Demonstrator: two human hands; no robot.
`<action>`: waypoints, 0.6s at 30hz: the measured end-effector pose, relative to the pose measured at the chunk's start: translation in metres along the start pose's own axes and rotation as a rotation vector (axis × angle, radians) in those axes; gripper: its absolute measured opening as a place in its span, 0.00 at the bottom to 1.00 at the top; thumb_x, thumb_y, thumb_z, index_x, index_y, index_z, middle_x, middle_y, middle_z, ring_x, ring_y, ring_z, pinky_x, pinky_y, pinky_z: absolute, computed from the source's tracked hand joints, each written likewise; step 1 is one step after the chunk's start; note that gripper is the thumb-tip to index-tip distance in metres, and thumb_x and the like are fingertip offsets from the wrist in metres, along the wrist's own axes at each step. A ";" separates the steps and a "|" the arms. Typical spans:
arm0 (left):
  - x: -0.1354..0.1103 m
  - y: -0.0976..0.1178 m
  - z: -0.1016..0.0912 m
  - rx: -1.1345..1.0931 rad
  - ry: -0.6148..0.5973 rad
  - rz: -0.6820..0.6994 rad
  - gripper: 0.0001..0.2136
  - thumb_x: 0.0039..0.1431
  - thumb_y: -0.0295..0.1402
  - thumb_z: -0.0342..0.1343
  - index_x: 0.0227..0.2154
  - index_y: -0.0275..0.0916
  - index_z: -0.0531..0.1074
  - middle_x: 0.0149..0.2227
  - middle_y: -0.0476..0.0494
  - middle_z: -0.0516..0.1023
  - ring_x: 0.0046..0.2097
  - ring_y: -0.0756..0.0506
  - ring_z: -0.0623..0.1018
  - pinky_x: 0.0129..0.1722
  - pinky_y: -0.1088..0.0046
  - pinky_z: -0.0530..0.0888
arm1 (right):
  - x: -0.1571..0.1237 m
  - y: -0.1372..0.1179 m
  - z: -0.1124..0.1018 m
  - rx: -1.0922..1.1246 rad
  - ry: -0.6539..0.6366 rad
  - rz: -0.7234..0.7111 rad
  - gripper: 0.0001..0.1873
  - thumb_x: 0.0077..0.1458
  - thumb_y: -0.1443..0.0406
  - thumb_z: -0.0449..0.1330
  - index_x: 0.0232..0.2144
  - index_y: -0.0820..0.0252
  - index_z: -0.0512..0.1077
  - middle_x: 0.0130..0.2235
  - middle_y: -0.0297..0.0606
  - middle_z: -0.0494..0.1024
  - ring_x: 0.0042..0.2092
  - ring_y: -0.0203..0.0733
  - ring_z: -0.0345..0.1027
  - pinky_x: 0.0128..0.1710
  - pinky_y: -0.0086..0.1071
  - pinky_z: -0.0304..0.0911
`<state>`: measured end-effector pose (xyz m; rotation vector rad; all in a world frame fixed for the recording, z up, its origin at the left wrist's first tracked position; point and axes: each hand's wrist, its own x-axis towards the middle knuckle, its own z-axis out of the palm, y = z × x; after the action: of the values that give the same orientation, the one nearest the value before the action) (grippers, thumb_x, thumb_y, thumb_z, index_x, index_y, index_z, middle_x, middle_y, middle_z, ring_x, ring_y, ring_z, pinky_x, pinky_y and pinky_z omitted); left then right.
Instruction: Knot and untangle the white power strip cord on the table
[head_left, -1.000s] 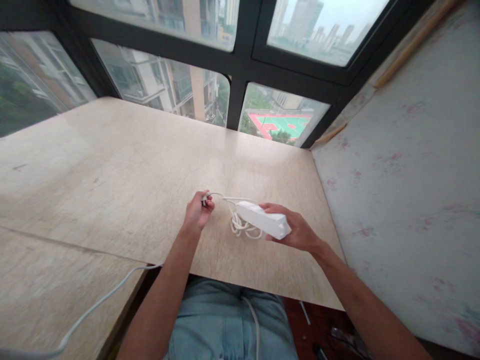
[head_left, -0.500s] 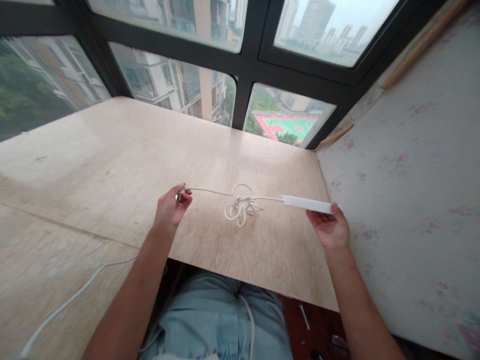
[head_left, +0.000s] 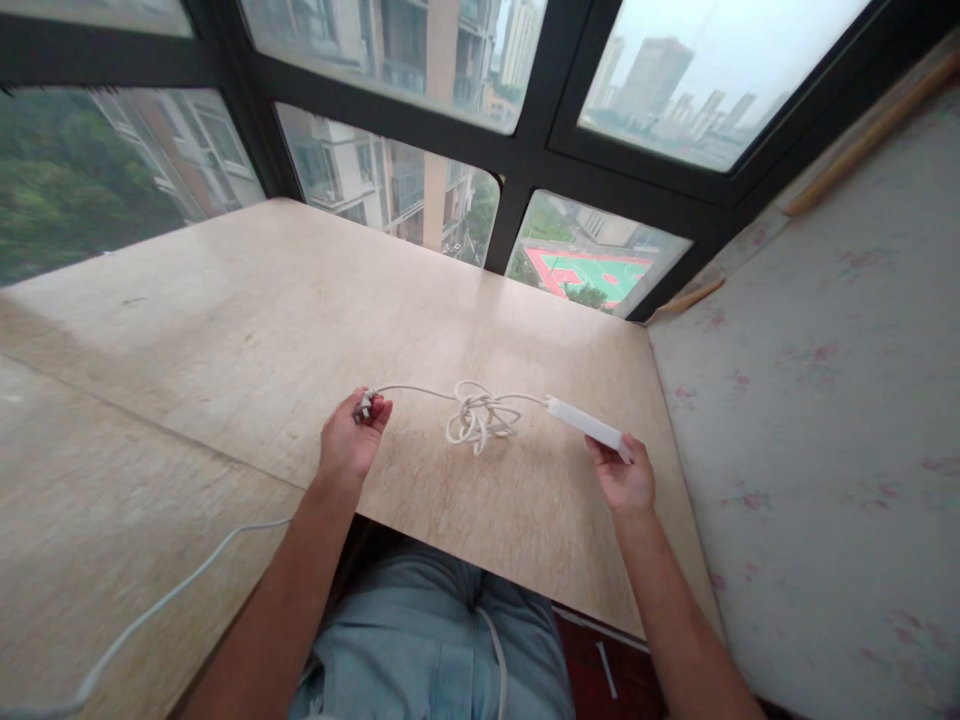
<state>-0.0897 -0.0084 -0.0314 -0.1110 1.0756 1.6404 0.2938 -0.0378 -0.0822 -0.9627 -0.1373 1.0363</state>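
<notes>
A white power strip [head_left: 586, 424] is gripped at its right end by my right hand [head_left: 628, 474], tilted with its cord end farther from me. From it a white cord [head_left: 480, 415] runs left into a loose knotted bundle of loops over the middle of the counter. The cord's other end reaches the plug [head_left: 364, 405], which my left hand [head_left: 354, 435] pinches between thumb and fingers. Between the bundle and each hand the cord bows slightly. Whether the bundle rests on the counter or hangs just above it, I cannot tell.
A marble-patterned counter [head_left: 300, 300] stretches up to dark-framed windows [head_left: 517, 210]. On the right stands a wall with flowered paper [head_left: 817, 430]. Another white cable [head_left: 165, 600] lies at the lower left. My legs [head_left: 442, 640] are under the counter's front edge.
My right hand has moved left and nearer to me, tilting the power strip. The cord between the hands has slackened. The view has shifted slightly.
</notes>
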 end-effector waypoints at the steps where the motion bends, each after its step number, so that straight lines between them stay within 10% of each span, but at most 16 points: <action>1: -0.003 -0.002 -0.005 -0.016 0.008 -0.017 0.08 0.59 0.21 0.50 0.27 0.33 0.71 0.23 0.47 0.74 0.25 0.53 0.75 0.32 0.77 0.78 | -0.009 0.008 0.000 0.005 0.000 -0.027 0.15 0.39 0.69 0.69 0.28 0.59 0.66 0.29 0.29 0.77 0.36 0.39 0.75 0.37 0.38 0.78; 10: -0.049 -0.035 -0.053 0.272 -0.173 -0.075 0.11 0.54 0.29 0.57 0.40 0.33 0.74 0.38 0.36 0.82 0.34 0.46 0.81 0.32 0.75 0.77 | -0.094 0.061 0.011 -0.250 -0.012 -0.033 0.28 0.32 0.66 0.74 0.36 0.57 0.65 0.36 0.31 0.76 0.39 0.37 0.75 0.39 0.30 0.74; 18: -0.056 -0.054 -0.058 0.625 -0.272 -0.063 0.11 0.51 0.30 0.62 0.38 0.33 0.75 0.35 0.38 0.82 0.30 0.47 0.81 0.30 0.74 0.76 | -0.134 0.111 0.044 -0.797 -0.129 -0.153 0.32 0.38 0.57 0.70 0.46 0.58 0.65 0.45 0.40 0.73 0.44 0.44 0.69 0.44 0.36 0.68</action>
<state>-0.0498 -0.0903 -0.0649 0.4700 1.3025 1.1584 0.1247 -0.0976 -0.0928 -1.5688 -0.7614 0.9049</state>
